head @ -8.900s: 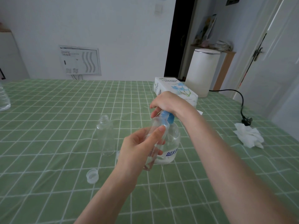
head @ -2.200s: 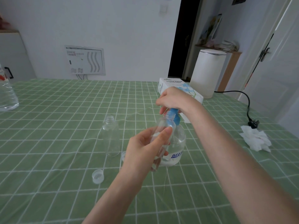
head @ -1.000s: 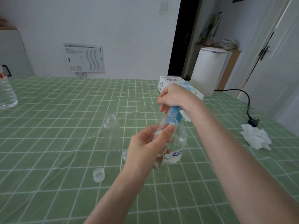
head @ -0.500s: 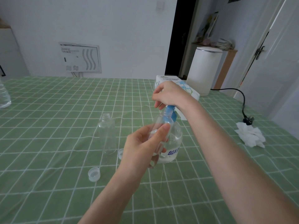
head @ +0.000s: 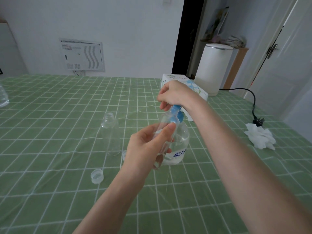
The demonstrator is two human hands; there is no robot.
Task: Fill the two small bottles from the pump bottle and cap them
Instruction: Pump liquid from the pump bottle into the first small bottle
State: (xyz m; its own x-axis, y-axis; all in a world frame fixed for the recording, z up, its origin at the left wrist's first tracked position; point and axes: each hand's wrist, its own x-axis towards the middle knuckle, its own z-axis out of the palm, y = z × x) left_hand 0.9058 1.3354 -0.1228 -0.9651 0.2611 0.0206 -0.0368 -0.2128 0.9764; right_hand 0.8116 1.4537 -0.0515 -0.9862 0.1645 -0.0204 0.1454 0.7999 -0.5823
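Note:
My left hand (head: 146,146) grips a small clear bottle (head: 164,130), tilted with its mouth up against the blue pump head (head: 175,113). My right hand (head: 175,94) sits on top of that pump head, fingers curled over it. The pump bottle (head: 180,146) is clear with blue lettering and stands on the green checked tablecloth (head: 67,191). A second small clear bottle (head: 110,134) stands open and upright to the left. One clear cap (head: 96,175) lies in front of it. Another cap (head: 124,154) peeks out behind my left hand.
A tissue box (head: 184,85) lies just behind my right hand, with a white appliance (head: 213,70) and its black cord (head: 252,102) beyond. A crumpled tissue (head: 260,138) rests at the right. Part of a large water bottle (head: 3,97) shows at the far left edge.
My right hand and the blue pump head rise and dip slightly between frames. My left hand keeps the small bottle at the nozzle. The other bottle and caps have not moved.

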